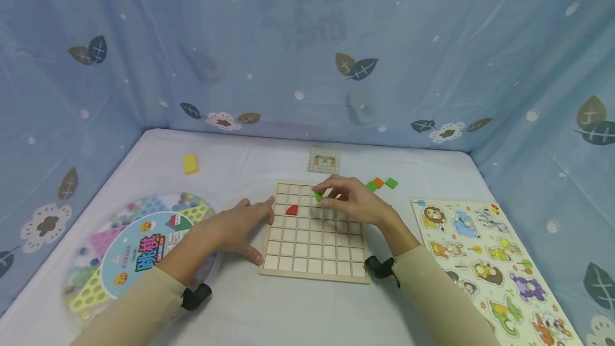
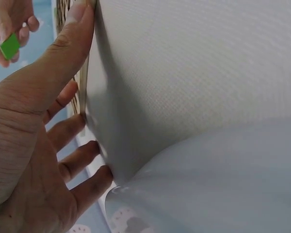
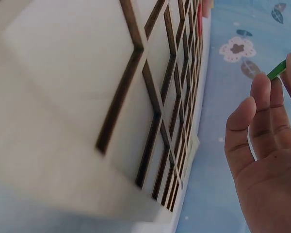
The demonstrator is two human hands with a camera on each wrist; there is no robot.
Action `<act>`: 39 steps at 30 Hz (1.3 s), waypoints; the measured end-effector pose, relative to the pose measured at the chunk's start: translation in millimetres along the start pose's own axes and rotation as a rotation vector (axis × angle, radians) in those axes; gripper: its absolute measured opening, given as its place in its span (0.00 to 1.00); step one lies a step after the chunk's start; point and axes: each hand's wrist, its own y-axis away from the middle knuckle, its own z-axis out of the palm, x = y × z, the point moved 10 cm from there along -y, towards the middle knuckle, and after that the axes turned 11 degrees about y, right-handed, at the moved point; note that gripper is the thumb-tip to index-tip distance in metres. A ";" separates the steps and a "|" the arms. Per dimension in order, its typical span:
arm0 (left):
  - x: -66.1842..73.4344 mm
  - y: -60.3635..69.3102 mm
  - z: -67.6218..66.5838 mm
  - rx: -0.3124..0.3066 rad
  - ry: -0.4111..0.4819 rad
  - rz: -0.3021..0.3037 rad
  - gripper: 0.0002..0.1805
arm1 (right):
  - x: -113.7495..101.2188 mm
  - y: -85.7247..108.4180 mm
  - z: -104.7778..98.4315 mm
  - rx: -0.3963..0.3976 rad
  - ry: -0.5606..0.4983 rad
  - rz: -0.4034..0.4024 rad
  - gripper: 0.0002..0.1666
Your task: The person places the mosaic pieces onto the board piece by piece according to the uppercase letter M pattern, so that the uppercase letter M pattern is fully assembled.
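Observation:
A wooden grid board lies on the white table, with one red piece with a curved edge in a cell at its upper left. Spread along the board's left edge, my left hand touches the rim with thumb and fingertips. My right hand pinches a small green tile between thumb and fingers, above the upper part of the board. In the left wrist view that green tile shows a flat four-sided face; the right wrist view shows its thin edge.
Beyond the board lies a small pattern card. Loose green and orange tiles sit behind my right hand. A yellow block is at the back left, a round board-game package at the left, and an animal puzzle board at the right.

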 end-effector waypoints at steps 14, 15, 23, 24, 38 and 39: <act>1.5 -0.1 -1.8 0.006 -0.007 -0.001 0.41 | -6.6 -18.9 17.8 -0.053 0.082 -0.018 0.20; 1.7 -0.1 -1.8 0.005 -0.008 0.000 0.41 | -6.2 -20.1 18.9 -0.056 0.083 -0.014 0.20; 4.0 0.5 -2.2 0.003 -0.019 0.007 0.41 | -1.5 -28.9 29.1 -0.102 0.138 0.034 0.21; 4.3 0.3 -2.1 0.003 -0.020 0.009 0.41 | -0.3 -29.6 30.5 -0.111 0.149 0.041 0.21; 5.5 0.4 -2.3 0.004 -0.023 0.029 0.41 | 10.6 -33.2 39.8 -0.196 0.250 0.135 0.18; 5.9 0.4 -2.3 0.003 -0.022 0.031 0.41 | 11.1 -33.5 40.7 -0.202 0.261 0.143 0.17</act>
